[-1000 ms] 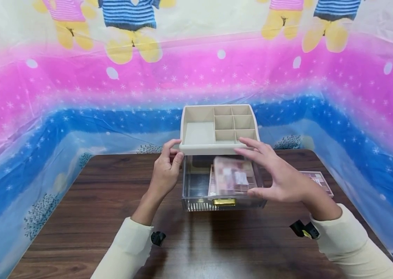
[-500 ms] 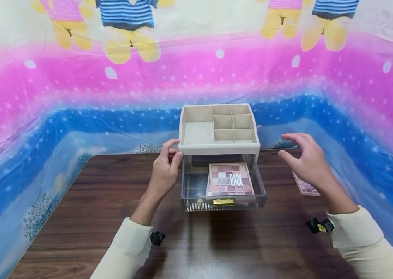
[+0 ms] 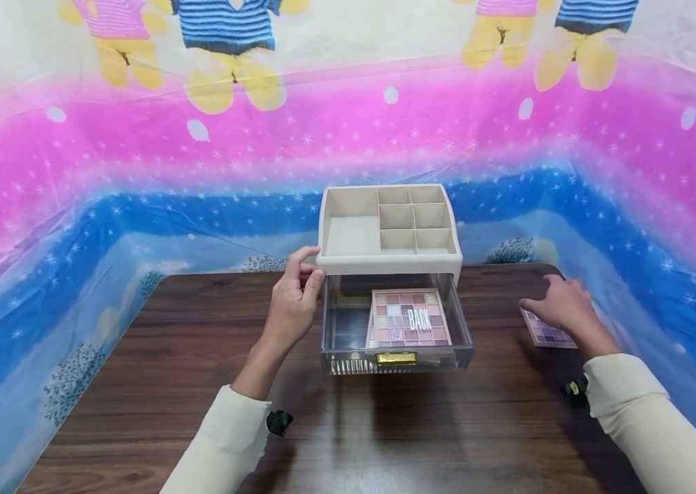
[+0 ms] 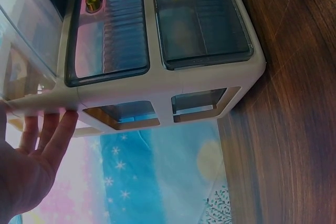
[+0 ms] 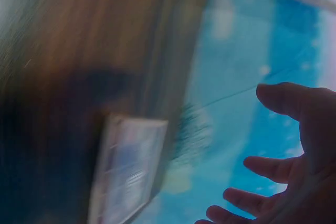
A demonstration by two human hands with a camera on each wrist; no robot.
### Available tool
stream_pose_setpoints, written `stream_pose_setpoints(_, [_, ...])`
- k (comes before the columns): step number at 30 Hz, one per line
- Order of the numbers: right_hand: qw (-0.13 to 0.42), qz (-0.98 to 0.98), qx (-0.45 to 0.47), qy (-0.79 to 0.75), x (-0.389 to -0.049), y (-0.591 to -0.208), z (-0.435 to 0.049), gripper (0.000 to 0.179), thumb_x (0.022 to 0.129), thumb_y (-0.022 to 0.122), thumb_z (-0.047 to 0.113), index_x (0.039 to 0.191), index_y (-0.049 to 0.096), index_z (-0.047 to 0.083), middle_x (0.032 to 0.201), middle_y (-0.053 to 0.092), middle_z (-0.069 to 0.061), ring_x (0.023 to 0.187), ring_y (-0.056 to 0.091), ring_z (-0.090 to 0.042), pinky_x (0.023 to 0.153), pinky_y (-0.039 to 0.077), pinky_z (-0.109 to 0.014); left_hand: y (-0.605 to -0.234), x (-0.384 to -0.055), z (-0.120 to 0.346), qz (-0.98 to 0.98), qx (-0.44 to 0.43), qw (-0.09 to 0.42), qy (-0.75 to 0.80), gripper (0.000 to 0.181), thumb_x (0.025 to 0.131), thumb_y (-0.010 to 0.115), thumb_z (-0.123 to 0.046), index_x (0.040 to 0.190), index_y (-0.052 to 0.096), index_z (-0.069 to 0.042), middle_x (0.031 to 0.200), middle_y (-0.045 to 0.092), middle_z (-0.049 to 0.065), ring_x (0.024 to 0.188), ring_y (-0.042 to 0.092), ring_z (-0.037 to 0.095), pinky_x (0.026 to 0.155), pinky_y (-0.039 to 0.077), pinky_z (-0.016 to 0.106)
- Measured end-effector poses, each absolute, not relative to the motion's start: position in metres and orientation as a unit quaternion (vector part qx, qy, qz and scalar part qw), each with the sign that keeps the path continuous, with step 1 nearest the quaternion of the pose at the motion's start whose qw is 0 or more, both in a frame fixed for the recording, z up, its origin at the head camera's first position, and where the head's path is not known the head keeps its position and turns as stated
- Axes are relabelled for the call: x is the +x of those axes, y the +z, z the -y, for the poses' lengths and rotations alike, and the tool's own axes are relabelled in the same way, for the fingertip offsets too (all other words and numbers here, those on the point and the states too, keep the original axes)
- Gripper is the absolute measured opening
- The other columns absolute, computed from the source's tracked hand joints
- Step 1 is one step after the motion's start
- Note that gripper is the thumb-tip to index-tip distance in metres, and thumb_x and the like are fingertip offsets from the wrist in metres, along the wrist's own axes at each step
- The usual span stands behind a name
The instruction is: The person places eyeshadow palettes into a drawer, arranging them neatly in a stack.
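A cream makeup organizer (image 3: 387, 264) stands at the back of the table, its clear upper drawer (image 3: 348, 322) pulled out. Inside that drawer lies an eyeshadow palette (image 3: 409, 318), overlapping another whose edge shows at the left. My left hand (image 3: 292, 302) touches the organizer's left side; in the left wrist view its fingers (image 4: 60, 135) are extended against the frame. Over on the right, my right hand (image 3: 566, 305) hovers above an eyeshadow palette (image 3: 548, 334) on the table, partly covering it. The right wrist view has that palette (image 5: 131, 169) apart from the spread fingers.
Divided compartments (image 3: 415, 218) fill the organizer's top. A gold handle (image 3: 396, 358) is on the open drawer's front. Another drawer (image 4: 205, 24) sits closed below. The dark wooden table (image 3: 212, 343) meets a patterned cloth (image 3: 249, 213) behind and at the sides.
My right hand has let go of an eyeshadow palette in the drawer and moved right, to the palette on the table. The left hand stays at the organizer's side.
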State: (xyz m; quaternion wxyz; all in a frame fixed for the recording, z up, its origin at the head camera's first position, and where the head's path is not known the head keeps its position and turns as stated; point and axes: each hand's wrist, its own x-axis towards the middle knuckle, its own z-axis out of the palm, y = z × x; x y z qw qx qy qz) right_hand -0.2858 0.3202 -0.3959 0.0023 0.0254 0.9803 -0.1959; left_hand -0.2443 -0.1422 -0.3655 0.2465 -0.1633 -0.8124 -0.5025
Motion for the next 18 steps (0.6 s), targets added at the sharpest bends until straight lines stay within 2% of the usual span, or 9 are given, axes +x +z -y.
stream_pose_setpoints(5, [0.076,-0.98,0.058,-0.176,-0.296,-0.42,-0.338,0.105,0.093,0.063,0.054,0.15,0.017,-0.021,0.145,0.028,-0.05,0.133,0.019,-0.07,0.107,0.024,-0.074,-0.366,-0.244,0.141,0.814,-0.16,0.246,-0.501,0.035,0.107,0.053,-0.02,0.141,0.049,-0.018,0.105,0.069,0.015,0.084,0.068,0.033,0.07,0.055,0.029])
stream_pose_setpoints(8, [0.121,-0.973,0.081,-0.18,-0.299,-0.434,-0.348,0.109,0.092,0.064,0.054,0.152,0.01,-0.02,0.144,0.022,-0.053,0.131,0.017,-0.073,0.105,0.025,-0.077,-0.366,-0.243,0.141,0.818,-0.16,0.242,-0.497,0.035,0.107,0.052,-0.021,0.142,0.048,-0.019,0.106,0.069,0.014,0.083,0.068,0.03,0.07,0.055,0.03])
stream_pose_setpoints(14, [0.13,-0.974,0.085,-0.164,-0.301,-0.451,-0.359,0.098,0.089,0.068,0.05,0.147,0.026,-0.018,0.122,0.04,-0.048,0.107,0.034,-0.063,0.089,0.034,-0.068,-0.366,-0.242,0.14,0.822,-0.161,0.242,-0.489,0.035,0.108,0.052,-0.022,0.142,0.048,-0.018,0.105,0.068,0.014,0.082,0.066,0.025,0.07,0.055,0.031])
stream_pose_setpoints(18, [0.124,-0.972,0.1,-0.175,-0.303,-0.452,-0.356,0.096,0.087,0.068,0.052,0.145,0.03,-0.014,0.115,0.038,-0.046,0.099,0.033,-0.057,0.083,0.036,-0.065,-0.365,-0.242,0.142,0.822,-0.161,0.251,-0.485,0.035,0.107,0.052,-0.021,0.142,0.048,-0.018,0.104,0.069,0.014,0.081,0.066,0.025,0.07,0.054,0.031])
